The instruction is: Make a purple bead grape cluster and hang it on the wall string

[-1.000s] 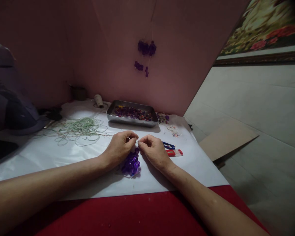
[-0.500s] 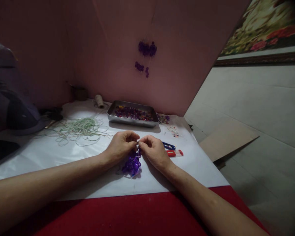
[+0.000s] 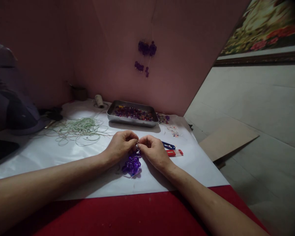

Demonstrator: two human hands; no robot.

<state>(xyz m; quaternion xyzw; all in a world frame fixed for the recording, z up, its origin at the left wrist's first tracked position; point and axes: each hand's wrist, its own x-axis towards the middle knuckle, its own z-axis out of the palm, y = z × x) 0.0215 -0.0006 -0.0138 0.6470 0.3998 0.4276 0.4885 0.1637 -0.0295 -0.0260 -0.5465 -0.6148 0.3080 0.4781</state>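
Note:
A cluster of purple beads [image 3: 132, 165] lies on the white sheet [image 3: 64, 157] between my two hands. My left hand [image 3: 120, 146] is closed in a pinch at the cluster's top end. My right hand [image 3: 153, 151] pinches the same spot from the other side, fingertips almost touching the left ones. What sits between the fingertips is too small to name; it looks like thin thread. Both forearms rest across the red cloth [image 3: 127, 213] at the near edge.
A metal tray [image 3: 132, 113] of purple beads stands behind my hands. A tangle of pale cord [image 3: 78, 128] lies at the left, a spool [image 3: 98, 100] behind it. Blue snips [image 3: 168, 145] and a red lighter [image 3: 175, 152] lie right of my right hand. Purple bead clusters [image 3: 146, 49] hang on the wall.
The bead cluster has shifted slightly under my fingers; both hands stay pinched together at its top, barely moved.

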